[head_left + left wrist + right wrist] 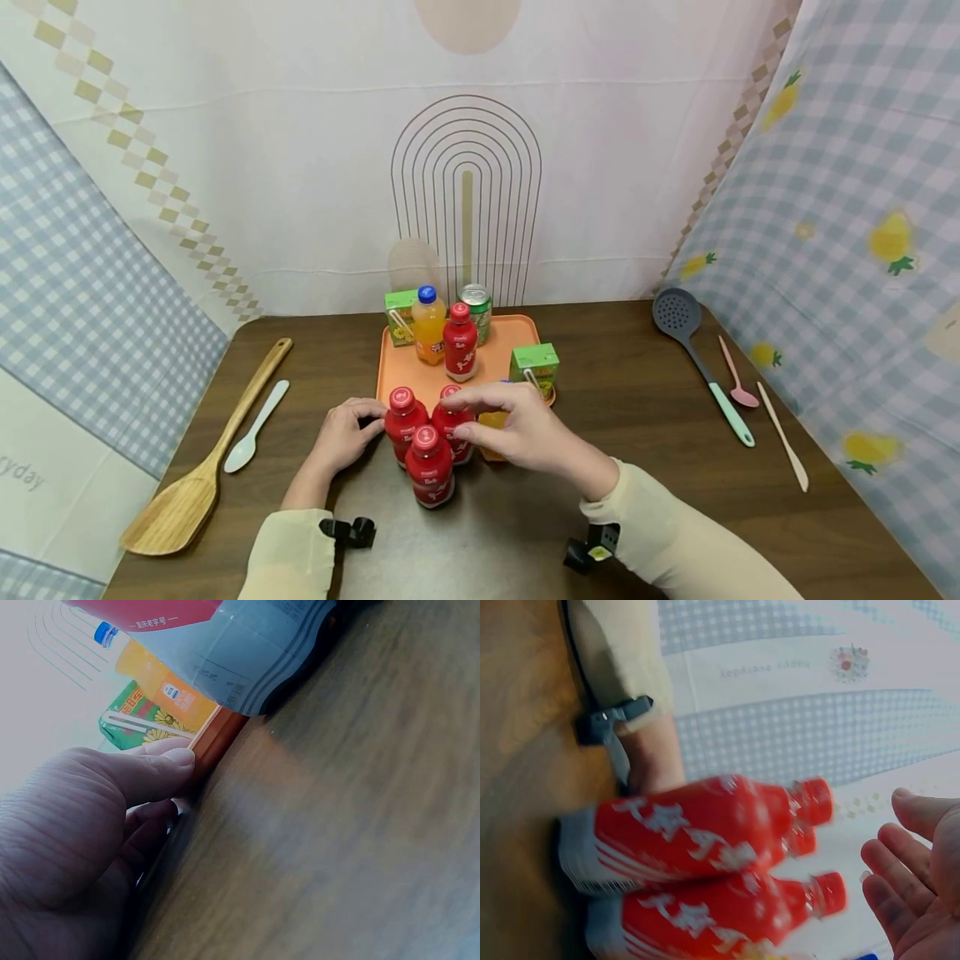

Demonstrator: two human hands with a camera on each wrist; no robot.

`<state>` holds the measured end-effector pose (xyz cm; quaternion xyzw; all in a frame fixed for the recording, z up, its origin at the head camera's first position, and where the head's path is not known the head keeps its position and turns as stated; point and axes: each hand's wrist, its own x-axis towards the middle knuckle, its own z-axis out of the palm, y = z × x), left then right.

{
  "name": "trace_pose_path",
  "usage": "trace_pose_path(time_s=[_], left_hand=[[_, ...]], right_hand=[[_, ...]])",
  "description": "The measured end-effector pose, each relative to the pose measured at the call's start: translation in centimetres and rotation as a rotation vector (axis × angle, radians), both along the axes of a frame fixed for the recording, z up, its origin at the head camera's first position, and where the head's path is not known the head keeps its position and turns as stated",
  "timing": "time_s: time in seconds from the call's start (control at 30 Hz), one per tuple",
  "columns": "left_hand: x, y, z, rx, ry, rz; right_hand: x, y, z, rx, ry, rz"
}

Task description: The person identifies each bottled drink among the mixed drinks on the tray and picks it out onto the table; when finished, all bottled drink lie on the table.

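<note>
I have three red bottles (427, 442) standing upright in a tight cluster on the bench (645, 467), just in front of the near edge of the orange tray (510, 342), with one bottle closest to me and two behind it touching. I judge them full and fairly heavy for their size, stiff plastic with a glossy shrink label that could slip, and tall enough to tip if nudged near the cap; the best hold is around the body at mid-height, not the red cap. My left hand (343, 433) has its grip curled against the side of the left rear bottle, thumb and fingers on it. My right hand (525, 429) hovers over the right rear bottle with the grip released, fingers spread and loosely bent, touching nothing that I can be sure of; the right wrist view shows the palm open beside the bottles. Behind that hand an orange bottle (492, 421) is mostly hidden. On the tray stand another red bottle (460, 343), an orange drink with a blue cap (428, 326), a can (476, 310) and two green juice cartons (536, 367).
</note>
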<state>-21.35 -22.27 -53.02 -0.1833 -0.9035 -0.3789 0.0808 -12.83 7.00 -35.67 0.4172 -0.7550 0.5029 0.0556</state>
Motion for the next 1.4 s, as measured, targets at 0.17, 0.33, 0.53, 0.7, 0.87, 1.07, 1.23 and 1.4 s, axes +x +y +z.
trace_pose_path(time_s=[0.17, 0.33, 0.53, 0.7, 0.87, 1.07, 1.23, 1.4], left_hand=[[-0.1, 0.0, 0.0, 0.002, -0.012, 0.006], [-0.1, 0.0, -0.1, 0.007, -0.016, 0.010], [0.0, 0.0, 0.2, 0.007, -0.017, 0.007], [0.0, -0.1, 0.2, 0.010, -0.017, 0.009], [0.0, -0.1, -0.1, 0.010, -0.022, 0.005], [0.0, -0.2, -0.2, 0.010, -0.016, 0.005], [0.1, -0.1, -0.1, 0.011, -0.013, 0.000], [0.2, 0.0, 0.0, 0.013, -0.012, -0.005]], right_hand=[[-0.7, 1.6, 1.1, 0.004, -0.054, -0.068], [-2.7, 3.3, 1.2, 0.016, -0.063, -0.128], [-6.8, 5.2, -0.3, 0.074, -0.044, -0.194], [-9.5, 5.5, -0.8, 0.088, -0.043, -0.202], [-11.8, 5.3, -1.4, 0.130, -0.040, -0.215], [-14.2, 4.4, -1.9, 0.165, -0.063, -0.221], [-16.0, 3.6, -2.8, 0.194, -0.116, -0.250], [-17.1, 2.9, -3.7, 0.215, -0.160, -0.262]])
